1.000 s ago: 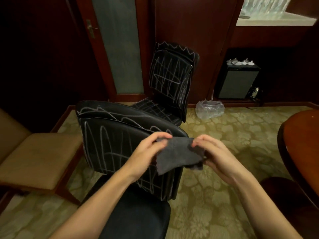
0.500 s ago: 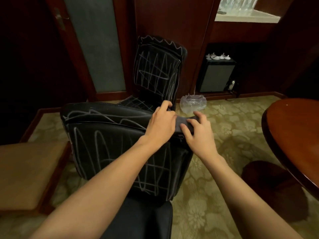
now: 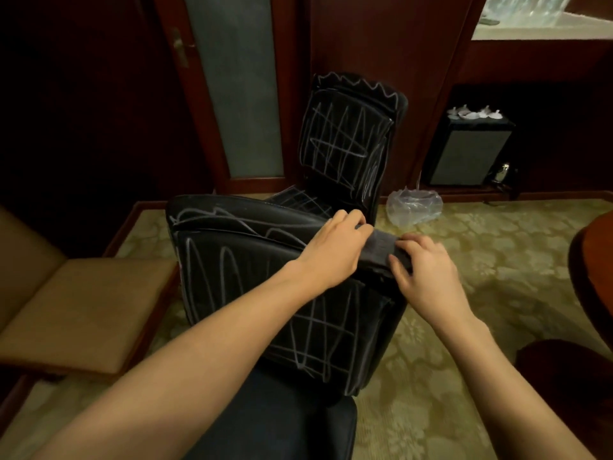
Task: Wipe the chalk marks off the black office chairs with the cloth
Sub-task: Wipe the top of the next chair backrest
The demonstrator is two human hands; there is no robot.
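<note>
At frame centre, cloth [image 3: 381, 249] lay on near chair's [image 3: 265, 277] top right edge | our left hand [image 3: 335, 247] pressed it, fingers curled over | our right hand [image 3: 424, 270] pinched its right end | far chair [image 3: 348, 144] chalked, upper centre

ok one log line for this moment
left hand and right hand: pressing cloth | on near chair top edge | chalk marks: remain

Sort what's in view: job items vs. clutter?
Job:
- grey cloth, on the near chair's top edge
- left hand and right hand, both on the cloth
- near black chair, chalk-marked
- far black chair, chalk-marked

Lying about:
- tan chair
- clear plastic bag
- round wooden table
- dark cabinet
</note>
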